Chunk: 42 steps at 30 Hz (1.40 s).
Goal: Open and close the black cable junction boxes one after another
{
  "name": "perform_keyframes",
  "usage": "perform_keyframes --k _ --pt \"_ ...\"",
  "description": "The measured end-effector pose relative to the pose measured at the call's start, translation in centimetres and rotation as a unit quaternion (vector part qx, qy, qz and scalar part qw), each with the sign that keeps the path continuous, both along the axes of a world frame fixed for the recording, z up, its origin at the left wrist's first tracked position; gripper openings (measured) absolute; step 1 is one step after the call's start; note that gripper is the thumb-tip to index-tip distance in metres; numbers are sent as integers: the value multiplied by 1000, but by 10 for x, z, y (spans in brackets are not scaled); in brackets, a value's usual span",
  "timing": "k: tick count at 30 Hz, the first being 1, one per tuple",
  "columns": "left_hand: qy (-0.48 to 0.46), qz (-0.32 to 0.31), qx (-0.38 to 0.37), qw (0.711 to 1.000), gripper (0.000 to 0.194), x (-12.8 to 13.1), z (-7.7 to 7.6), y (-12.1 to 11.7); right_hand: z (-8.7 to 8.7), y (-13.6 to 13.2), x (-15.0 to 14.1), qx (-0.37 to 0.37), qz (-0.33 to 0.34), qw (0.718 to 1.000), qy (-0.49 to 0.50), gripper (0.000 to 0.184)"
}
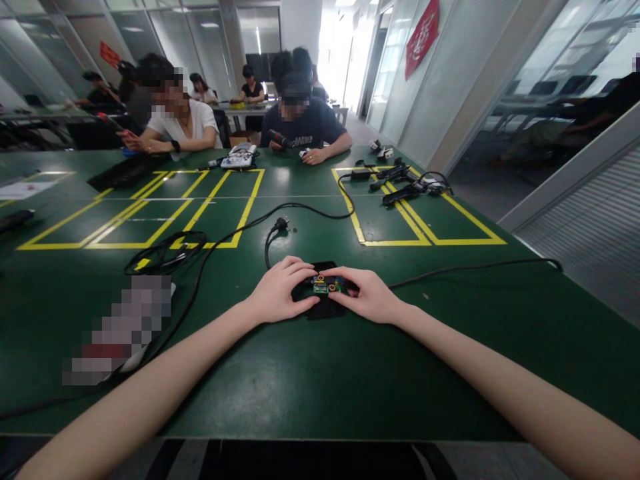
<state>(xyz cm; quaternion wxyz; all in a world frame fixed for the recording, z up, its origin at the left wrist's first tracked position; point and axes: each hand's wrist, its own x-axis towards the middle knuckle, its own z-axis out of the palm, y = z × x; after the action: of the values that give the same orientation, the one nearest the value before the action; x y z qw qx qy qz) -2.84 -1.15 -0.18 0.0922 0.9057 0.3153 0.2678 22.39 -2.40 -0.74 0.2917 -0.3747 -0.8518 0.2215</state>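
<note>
Flat green tabletop (400, 387): L hand (280, 290) & R hand (373, 293) pinch sm. green rectangular circuit board (321, 289) from opp. sides, prob. for steadiness, over flat black piece (326, 310), mat'l unclear.

The desk (310, 380) is green and glossy, marked off in rectangles by yellow tape (467, 241). On it lies a black pad (326, 311), a plug (281, 225) just beyond. Left are a cable coil (167, 252) and a pixelated item (125, 327); a long cord (290, 204) passes both. Farther off lie a black tray (125, 173), a white device (239, 157) and, right, black tools (400, 193).
</note>
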Motion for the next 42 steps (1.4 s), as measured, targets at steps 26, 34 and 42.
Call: perform_keyframes --k 26,34,42 --pt "29 74 24 997 10 1 -3 2 0 2 -3 104 -21 994 -33 48" --pt "3 75 6 997 15 1 -4 2 -4 3 -5 65 9 998 0 49" --pt "16 84 14 996 19 1 -9 3 -3 5 -3 62 -12 998 6 45"
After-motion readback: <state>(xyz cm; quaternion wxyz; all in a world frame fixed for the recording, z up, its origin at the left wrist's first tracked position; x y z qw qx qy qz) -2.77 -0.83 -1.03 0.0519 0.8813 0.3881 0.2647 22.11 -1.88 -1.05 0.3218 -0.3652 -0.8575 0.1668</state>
